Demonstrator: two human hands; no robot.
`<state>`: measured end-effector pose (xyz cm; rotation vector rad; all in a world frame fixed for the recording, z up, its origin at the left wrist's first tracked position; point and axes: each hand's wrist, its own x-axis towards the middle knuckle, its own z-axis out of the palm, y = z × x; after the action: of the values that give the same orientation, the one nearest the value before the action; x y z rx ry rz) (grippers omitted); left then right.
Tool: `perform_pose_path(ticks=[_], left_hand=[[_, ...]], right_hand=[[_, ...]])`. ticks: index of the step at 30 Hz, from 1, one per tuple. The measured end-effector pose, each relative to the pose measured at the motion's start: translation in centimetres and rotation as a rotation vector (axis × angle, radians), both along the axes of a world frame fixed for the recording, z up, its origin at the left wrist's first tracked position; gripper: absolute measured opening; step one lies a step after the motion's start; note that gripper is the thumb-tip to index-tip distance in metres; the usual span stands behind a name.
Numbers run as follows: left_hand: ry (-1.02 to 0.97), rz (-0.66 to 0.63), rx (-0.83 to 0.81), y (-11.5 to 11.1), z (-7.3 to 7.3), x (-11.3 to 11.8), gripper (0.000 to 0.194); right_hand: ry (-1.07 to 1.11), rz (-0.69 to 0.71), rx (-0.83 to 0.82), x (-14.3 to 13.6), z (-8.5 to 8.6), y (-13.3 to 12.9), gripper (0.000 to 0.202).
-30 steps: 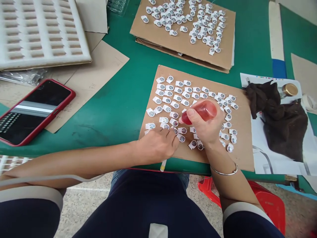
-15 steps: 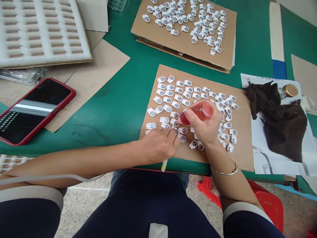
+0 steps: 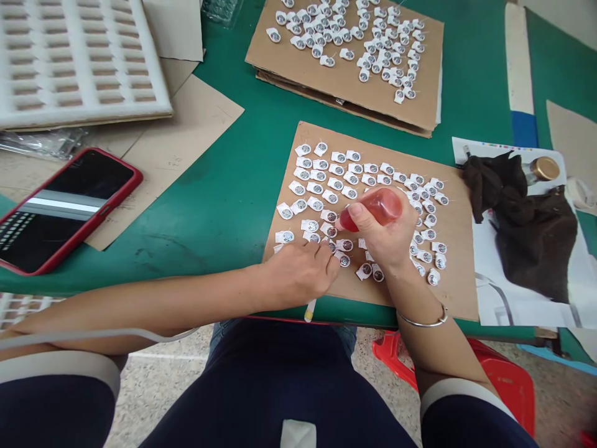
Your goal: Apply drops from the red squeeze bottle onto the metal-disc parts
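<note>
My right hand (image 3: 389,239) is wrapped round a red translucent squeeze bottle (image 3: 385,207), tilted with its tip pointing down and left. The tip is close to a small white part with a round silvery centre (image 3: 329,230). Beside it, my left hand (image 3: 298,274) is closed in a pinch, its fingertips near the same parts. A slim white tool with a yellow end (image 3: 310,310) sticks out below the left hand; its middle is hidden by the fingers. Many such parts lie in loose rows on a cardboard sheet (image 3: 459,298) under both hands.
A second cardboard stack (image 3: 280,59) with more parts lies behind. At left are a red-cased phone (image 3: 69,205) and a white foam tray (image 3: 100,112). At right, a dark cloth (image 3: 536,249) and a gold-capped jar (image 3: 543,169) rest on white paper. A red stool (image 3: 508,379) stands below.
Both hands keep nearly the same place and grip. The whole view has shifted very slightly; no part has visibly moved.
</note>
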<state>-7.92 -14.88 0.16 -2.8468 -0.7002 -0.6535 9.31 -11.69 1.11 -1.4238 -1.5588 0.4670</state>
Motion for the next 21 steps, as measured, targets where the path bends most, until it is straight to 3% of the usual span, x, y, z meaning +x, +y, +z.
perform_pose_path(ticks=[21], left_hand=[[0.058,-0.036,-0.006,0.27,0.41,-0.36,0.014]], right_hand=[[-0.041,-0.05,0.068,0.44,-0.57,0.21,0.027]])
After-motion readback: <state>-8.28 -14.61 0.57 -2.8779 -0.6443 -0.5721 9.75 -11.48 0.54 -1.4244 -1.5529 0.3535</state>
